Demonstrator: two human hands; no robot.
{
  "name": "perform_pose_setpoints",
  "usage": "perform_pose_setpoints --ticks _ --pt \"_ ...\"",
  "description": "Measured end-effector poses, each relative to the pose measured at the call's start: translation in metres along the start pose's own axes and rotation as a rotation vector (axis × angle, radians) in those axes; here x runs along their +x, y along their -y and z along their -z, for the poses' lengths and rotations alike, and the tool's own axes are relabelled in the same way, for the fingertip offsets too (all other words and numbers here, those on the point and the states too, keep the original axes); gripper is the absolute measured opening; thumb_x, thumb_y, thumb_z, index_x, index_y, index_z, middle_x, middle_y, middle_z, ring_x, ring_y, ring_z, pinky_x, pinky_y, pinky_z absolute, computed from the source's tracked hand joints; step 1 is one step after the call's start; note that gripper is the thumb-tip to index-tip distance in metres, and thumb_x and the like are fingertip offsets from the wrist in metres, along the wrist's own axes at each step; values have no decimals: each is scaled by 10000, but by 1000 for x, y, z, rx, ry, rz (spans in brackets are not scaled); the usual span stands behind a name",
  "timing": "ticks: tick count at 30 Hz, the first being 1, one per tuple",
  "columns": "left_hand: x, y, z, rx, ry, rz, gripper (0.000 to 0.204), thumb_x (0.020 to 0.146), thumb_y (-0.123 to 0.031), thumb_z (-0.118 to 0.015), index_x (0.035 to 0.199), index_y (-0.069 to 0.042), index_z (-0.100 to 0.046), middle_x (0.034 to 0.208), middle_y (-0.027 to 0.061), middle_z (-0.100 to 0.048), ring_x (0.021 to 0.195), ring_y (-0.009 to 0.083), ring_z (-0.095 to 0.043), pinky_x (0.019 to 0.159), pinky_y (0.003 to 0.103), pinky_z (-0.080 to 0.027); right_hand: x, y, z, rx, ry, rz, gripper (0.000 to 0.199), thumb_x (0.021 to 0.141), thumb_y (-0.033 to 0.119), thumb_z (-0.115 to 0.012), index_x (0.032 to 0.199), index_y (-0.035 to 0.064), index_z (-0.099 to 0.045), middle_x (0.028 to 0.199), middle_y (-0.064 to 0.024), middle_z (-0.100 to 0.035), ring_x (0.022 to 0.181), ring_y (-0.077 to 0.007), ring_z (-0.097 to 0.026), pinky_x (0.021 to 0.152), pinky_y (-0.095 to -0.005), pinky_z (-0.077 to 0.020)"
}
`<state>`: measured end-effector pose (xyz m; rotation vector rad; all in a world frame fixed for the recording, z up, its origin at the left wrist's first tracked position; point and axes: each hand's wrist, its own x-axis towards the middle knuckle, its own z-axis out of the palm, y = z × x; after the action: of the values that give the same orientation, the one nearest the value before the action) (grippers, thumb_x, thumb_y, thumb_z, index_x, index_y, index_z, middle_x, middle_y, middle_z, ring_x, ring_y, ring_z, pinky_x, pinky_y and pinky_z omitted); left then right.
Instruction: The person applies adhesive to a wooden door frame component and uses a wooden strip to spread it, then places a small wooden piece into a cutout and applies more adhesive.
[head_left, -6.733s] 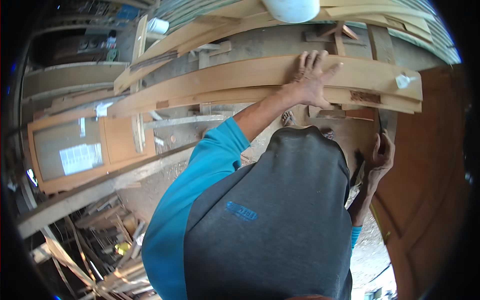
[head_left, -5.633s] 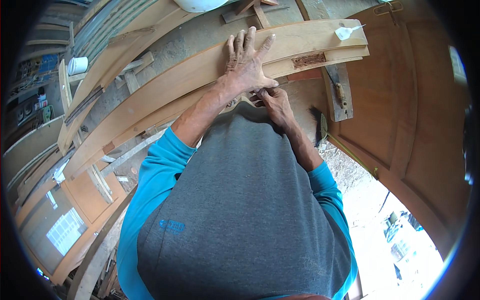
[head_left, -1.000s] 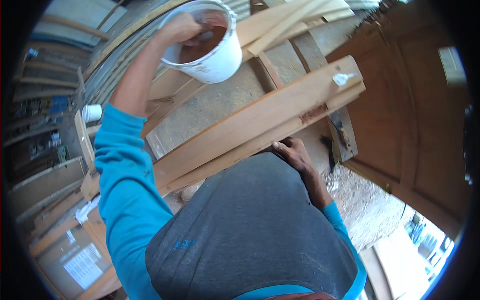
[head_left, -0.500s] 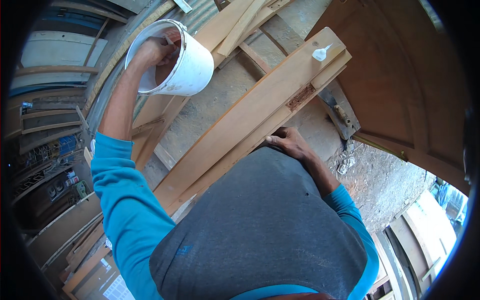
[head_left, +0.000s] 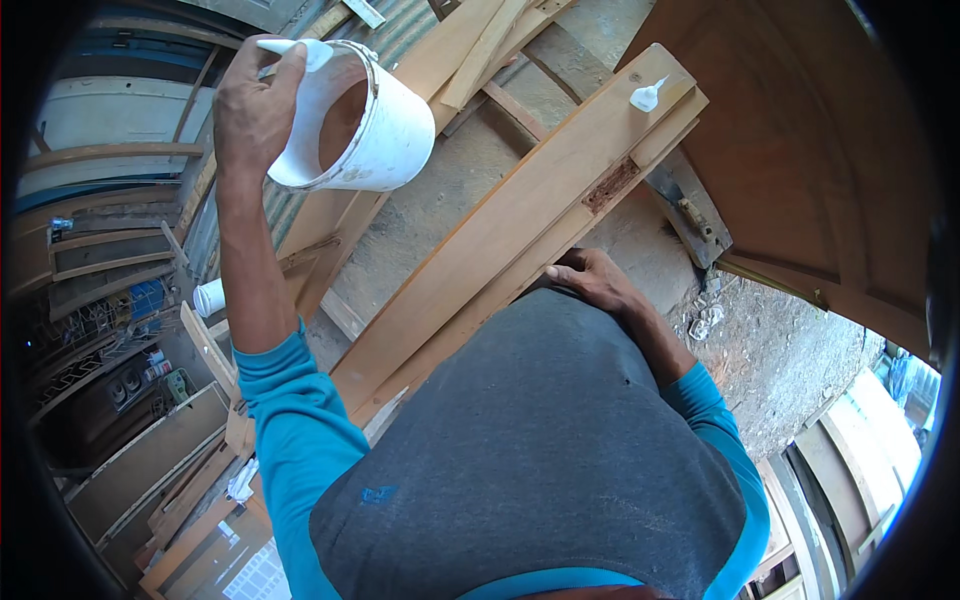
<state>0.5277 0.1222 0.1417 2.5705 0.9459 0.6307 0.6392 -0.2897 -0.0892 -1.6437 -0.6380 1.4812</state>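
One white bucket [head_left: 355, 125], one glue bottle [head_left: 646, 96], one small white cup [head_left: 209, 297], two hands.

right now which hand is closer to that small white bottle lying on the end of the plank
Right. The right hand rests on the plank's lower edge, down-left of the small white bottle. The left hand holds the white bucket farther away, off the plank.

White plastic bucket [head_left: 365, 125] smooth, smeared; curved wood board [head_left: 520, 215] matt, sanded

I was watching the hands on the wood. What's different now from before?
The left hand left the curved plank, took hold of the white bucket and holds it raised and tipped. The right hand stayed at the plank's near edge, and the small white bottle still lies on it.
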Motion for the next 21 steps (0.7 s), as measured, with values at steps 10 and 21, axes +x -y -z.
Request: perform_pose_setpoints --ticks 10,21 --pt "-97 -68 -34 -786 253 50 274 1114 -270 -640 1215 -16 -651 1043 93 -744 919 182 -737 796 344 -612 -11 23 24 -592 171 36 476 1060 411 -666 1072 -58 -750 925 -206 -780 865 -305 -758 789 -471 -560" --pt "-166 -78 -119 -458 432 -181 274 1055 -174 -698 1275 -21 -639 1050 149 -696 913 264 -728 770 414 -602 -5 122 7 90 -364 399 325 1021 305 -793 1163 13 -781 813 -30 -688 759 -69 -604 669 -286 -506"
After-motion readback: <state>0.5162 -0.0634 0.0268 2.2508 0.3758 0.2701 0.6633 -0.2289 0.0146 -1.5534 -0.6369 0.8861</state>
